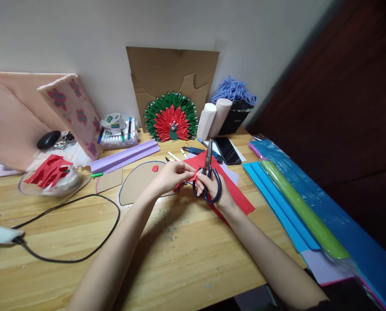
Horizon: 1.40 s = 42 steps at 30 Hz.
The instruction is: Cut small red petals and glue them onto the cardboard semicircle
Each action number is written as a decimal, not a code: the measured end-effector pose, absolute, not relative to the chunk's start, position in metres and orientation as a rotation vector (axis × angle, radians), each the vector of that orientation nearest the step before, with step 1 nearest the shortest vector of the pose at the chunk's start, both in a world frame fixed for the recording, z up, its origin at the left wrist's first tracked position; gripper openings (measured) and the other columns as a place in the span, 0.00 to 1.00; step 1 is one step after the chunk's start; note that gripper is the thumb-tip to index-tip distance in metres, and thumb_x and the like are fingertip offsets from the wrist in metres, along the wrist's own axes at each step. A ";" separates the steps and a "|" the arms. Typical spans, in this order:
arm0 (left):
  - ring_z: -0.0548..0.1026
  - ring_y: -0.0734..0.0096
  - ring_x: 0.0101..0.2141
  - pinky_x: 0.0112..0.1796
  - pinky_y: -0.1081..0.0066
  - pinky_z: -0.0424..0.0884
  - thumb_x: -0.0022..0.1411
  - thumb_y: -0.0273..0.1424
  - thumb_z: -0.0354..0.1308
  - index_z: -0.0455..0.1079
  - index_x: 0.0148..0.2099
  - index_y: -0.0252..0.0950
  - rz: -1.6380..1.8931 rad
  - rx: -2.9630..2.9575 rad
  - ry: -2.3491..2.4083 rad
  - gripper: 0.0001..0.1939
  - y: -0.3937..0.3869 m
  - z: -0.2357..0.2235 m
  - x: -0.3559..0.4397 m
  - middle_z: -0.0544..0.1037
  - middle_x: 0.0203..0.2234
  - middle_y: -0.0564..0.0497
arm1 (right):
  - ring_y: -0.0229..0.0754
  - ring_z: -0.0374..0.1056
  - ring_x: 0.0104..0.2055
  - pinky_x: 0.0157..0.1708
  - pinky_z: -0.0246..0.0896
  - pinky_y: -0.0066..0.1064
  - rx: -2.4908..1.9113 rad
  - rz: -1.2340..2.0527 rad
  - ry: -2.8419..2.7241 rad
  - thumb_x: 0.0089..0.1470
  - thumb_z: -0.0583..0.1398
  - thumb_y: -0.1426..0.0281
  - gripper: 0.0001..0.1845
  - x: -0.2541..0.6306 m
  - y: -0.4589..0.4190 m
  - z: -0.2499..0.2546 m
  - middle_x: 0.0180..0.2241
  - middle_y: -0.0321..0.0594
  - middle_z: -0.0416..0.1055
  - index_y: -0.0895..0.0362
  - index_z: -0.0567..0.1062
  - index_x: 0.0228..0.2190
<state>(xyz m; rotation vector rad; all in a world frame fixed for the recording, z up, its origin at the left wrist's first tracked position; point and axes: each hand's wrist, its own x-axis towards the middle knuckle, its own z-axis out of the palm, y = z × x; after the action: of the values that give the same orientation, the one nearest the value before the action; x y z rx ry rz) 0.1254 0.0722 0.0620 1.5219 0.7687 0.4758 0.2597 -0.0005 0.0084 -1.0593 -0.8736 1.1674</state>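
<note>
In the middle of the desk, my right hand [215, 190] is closed around dark-handled scissors [209, 162], whose blades point up and away from me. Its thumb and fingertips meet those of my left hand [172, 175], which pinches a small red paper piece [194, 176]. A large red crepe paper sheet [236, 192] lies beneath and beyond my right hand. Under my left hand is a cardboard half-round [137, 183] with a blue outline, and a small red cut piece [155, 168] rests on it.
A green and red peacock craft [173, 116] leans on a cardboard sheet [170, 65] at the back. Left stand a bowl of red scraps [49, 172], a marker box [120, 137] and a glue gun [1, 233] with a looped cord. Rolled papers [303, 207] line the right side, near a phone [227, 150].
</note>
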 end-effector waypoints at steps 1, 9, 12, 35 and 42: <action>0.71 0.76 0.24 0.28 0.74 0.66 0.49 0.27 0.60 0.72 0.30 0.31 0.480 1.506 0.763 0.04 0.072 0.063 0.125 0.75 0.22 0.50 | 0.31 0.57 0.13 0.14 0.58 0.23 -1.059 1.169 -0.874 0.50 0.61 0.61 0.12 0.259 -0.001 0.009 0.12 0.25 0.59 0.57 0.67 0.27; 0.74 0.72 0.29 0.35 0.70 0.69 0.48 0.25 0.61 0.71 0.34 0.30 0.524 1.444 0.778 0.08 0.072 0.067 0.123 0.76 0.26 0.48 | 0.31 0.58 0.14 0.16 0.58 0.23 -1.074 1.128 -0.909 0.50 0.60 0.64 0.11 0.259 -0.002 0.011 0.12 0.25 0.59 0.57 0.66 0.25; 0.74 0.73 0.29 0.35 0.71 0.69 0.50 0.27 0.61 0.70 0.37 0.30 0.590 1.439 0.778 0.10 0.072 0.062 0.126 0.76 0.27 0.48 | 0.31 0.58 0.14 0.16 0.58 0.23 -1.086 1.101 -0.909 0.50 0.60 0.63 0.11 0.258 -0.002 0.010 0.12 0.25 0.59 0.57 0.65 0.26; 0.72 0.78 0.27 0.32 0.76 0.68 0.46 0.22 0.60 0.67 0.39 0.30 0.869 1.335 0.821 0.15 0.070 0.063 0.132 0.73 0.25 0.53 | 0.33 0.57 0.12 0.14 0.58 0.26 -0.964 1.556 -0.806 0.34 0.53 0.34 0.36 0.246 -0.007 0.008 0.10 0.26 0.58 0.55 0.63 0.24; 0.72 0.77 0.26 0.31 0.75 0.67 0.46 0.23 0.59 0.66 0.41 0.30 0.913 1.300 0.885 0.17 0.074 0.063 0.128 0.73 0.23 0.54 | 0.36 0.62 0.18 0.23 0.63 0.31 -0.992 1.640 -1.038 0.32 0.46 0.31 0.40 0.243 -0.018 0.011 0.16 0.30 0.61 0.56 0.63 0.25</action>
<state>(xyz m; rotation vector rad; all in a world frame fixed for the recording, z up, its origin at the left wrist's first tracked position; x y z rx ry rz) 0.1279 0.0742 0.0633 1.2995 0.8852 0.9129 0.2428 -0.0180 0.0110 -0.9920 -1.0381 1.6400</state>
